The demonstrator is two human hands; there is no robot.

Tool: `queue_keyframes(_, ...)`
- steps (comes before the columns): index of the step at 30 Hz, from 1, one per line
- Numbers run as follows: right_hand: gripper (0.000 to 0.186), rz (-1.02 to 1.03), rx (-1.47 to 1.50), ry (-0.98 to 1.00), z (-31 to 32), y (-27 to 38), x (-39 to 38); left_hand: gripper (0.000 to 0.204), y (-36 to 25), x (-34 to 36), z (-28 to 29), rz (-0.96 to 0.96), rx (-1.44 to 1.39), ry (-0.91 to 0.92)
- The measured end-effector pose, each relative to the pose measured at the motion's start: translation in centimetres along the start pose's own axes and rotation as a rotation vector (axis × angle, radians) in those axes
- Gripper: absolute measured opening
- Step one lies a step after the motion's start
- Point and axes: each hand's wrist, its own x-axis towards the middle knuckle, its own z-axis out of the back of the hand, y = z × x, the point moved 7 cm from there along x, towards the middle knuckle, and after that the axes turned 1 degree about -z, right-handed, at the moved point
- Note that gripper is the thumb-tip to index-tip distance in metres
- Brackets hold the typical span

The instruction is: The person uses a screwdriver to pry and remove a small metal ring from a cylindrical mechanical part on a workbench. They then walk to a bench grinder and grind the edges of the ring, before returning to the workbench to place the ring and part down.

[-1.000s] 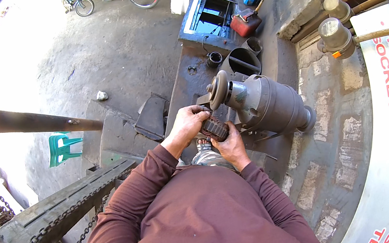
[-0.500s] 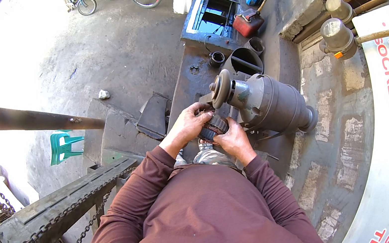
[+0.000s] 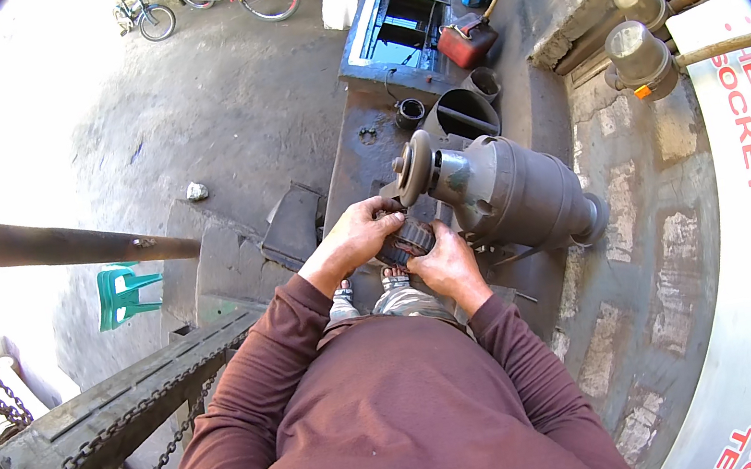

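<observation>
A dark, round metal part (image 3: 413, 239) with a ribbed outer edge is held between my two hands, in front of my body. My left hand (image 3: 358, 235) grips its left and upper side, with the thumb lying over the top. On the right, my right hand (image 3: 451, 267) pinches the other side, its thumb along the edge. Just beyond the part stands a bench grinder with a round wheel (image 3: 419, 168) on its shaft and a grey motor body (image 3: 525, 181). I cannot tell whether the part touches the wheel. My fingers hide much of its underside.
Behind the grinder stand an open metal cylinder (image 3: 467, 116), a small black cup (image 3: 410, 113) and a red jug (image 3: 467, 42). A blue-framed basin (image 3: 407, 26) lies farther off. Left are a metal beam with a chain (image 3: 143, 397), a pole (image 3: 66, 239) and a green chair (image 3: 125, 296).
The ribbed part has turned slightly in my hands, showing more of its ribbed edge. Both hands keep their hold, and the whole view has shifted a little.
</observation>
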Motion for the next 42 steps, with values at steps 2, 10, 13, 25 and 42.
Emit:
queue_keyframes(2, 0.059, -0.006, 0.012, 0.009, 0.1, 0.1, 0.1, 0.039, -0.4, -0.1, 0.1, 0.011, 0.019, -0.008)
queue_keyframes(10, 0.059, -0.016, -0.026, 0.039, -0.4, -0.1, 0.8, 0.039, -1.3, -1.0, 0.7, 0.084, 0.037, -0.027)
queue_keyframes(13, 0.060, 0.000, -0.007, 0.034, -0.5, -0.1, 1.0, 0.041, -1.3, -1.0, 0.8, 0.099, 0.022, -0.029)
queue_keyframes(25, 0.060, 0.023, 0.007, 0.020, -0.7, 0.0, 1.0, 0.038, -0.4, -0.2, 0.9, 0.066, 0.029, -0.022)
queue_keyframes(42, 0.053, 0.640, 0.235, -0.128, -2.0, 2.5, -7.7, 0.100, 2.5, -13.6, 1.7, -0.474, 0.294, -0.138)
